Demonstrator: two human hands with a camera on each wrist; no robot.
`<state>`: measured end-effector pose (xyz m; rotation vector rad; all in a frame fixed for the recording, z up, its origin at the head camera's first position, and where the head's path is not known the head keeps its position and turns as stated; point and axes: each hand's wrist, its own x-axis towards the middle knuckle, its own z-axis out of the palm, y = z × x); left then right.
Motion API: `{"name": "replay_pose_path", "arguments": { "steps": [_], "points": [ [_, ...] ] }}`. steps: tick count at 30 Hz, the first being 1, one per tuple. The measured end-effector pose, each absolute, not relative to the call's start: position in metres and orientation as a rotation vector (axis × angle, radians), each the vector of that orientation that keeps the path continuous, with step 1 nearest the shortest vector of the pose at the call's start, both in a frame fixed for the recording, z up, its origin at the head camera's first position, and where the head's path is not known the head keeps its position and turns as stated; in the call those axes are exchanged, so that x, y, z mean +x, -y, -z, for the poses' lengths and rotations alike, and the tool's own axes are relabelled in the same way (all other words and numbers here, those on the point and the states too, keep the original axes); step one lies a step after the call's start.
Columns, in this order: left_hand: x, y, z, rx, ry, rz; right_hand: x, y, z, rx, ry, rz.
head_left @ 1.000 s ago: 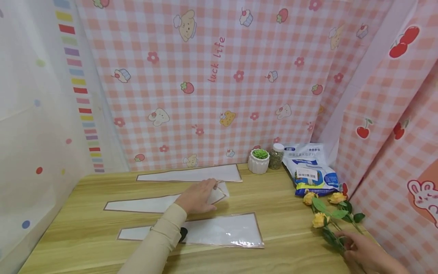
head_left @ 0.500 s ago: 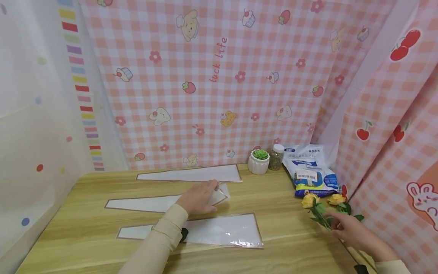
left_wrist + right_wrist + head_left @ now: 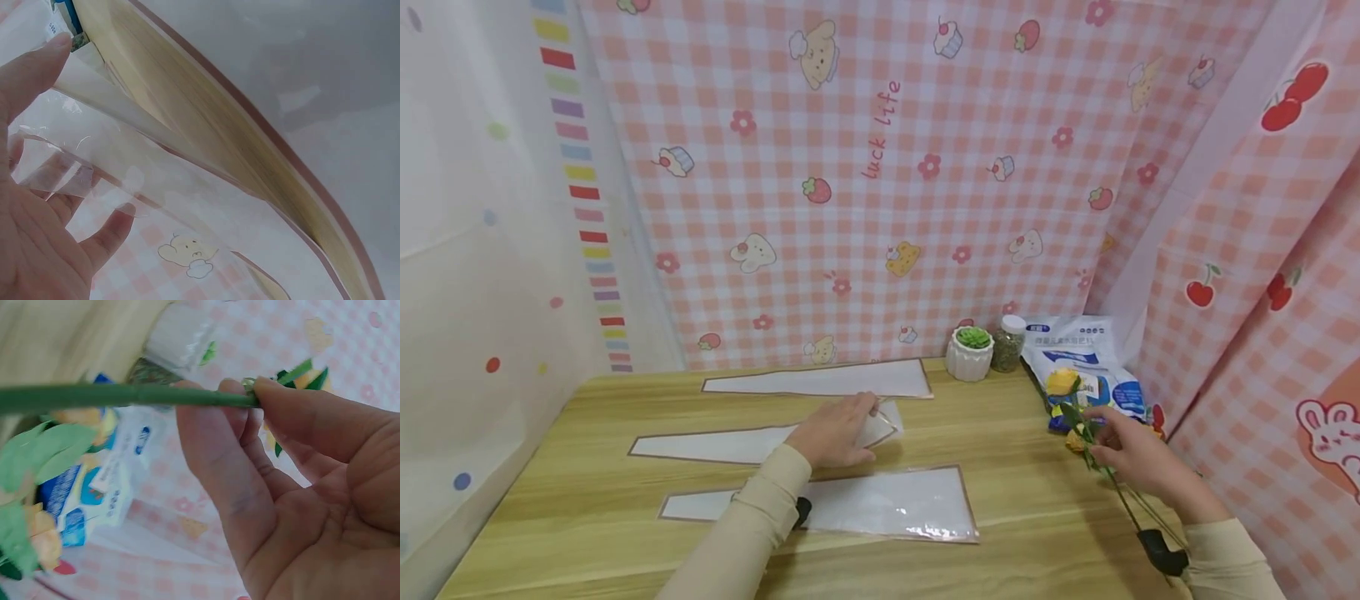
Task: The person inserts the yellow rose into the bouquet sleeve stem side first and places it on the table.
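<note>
Where the right hand [image 3: 1138,454] sits, a yellow rose [image 3: 1063,382] is held off the desk [image 3: 1037,550], its bloom showing in front of the blue and white bag [image 3: 1126,393]. The right grip is narrow, thumb and fingertips pinching the green stem [image 3: 125,395] below the flower. I judge the rose light, its stem thin and fairly stiff, while the petals and leaves look soft and easily crushed or bent; the stem is the better place to hold it, clear of the bloom.

At the left hand [image 3: 831,433], the wide end of the middle plastic sleeve [image 3: 722,447] lifts off the desk. That grip holds the clear film, with the thumb along one edge and the fingers seen through it. The sleeve seems thin, floppy and slick, likely to crease, so its wide edge looks the easiest part to hold.

On either side of it lie the near sleeve [image 3: 895,500] and the far sleeve [image 3: 850,382], both flat and tapering leftward. Another rose [image 3: 1077,440] shows beside the right hand, partly hidden. Behind stand a potted plant [image 3: 968,360] and a lidded jar [image 3: 1009,350], just beside the bag, before a pink checked cloth [image 3: 850,217].
</note>
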<state>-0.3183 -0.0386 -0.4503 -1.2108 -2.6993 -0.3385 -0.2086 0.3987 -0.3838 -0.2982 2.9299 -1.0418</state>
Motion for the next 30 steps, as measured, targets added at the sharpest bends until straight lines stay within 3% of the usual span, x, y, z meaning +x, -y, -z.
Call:
{"name": "replay_pose_path", "arguments": {
  "steps": [9, 30],
  "points": [
    [-0.319, 0.039, 0.452, -1.197, 2.708, 0.333, -0.222, -0.381, 0.367, -0.269, -2.894, 1.248],
    [-0.321, 0.037, 0.448, -1.195, 2.705, 0.330, -0.244, -0.362, 0.367, -0.114, -3.000, 1.725]
  ]
}}
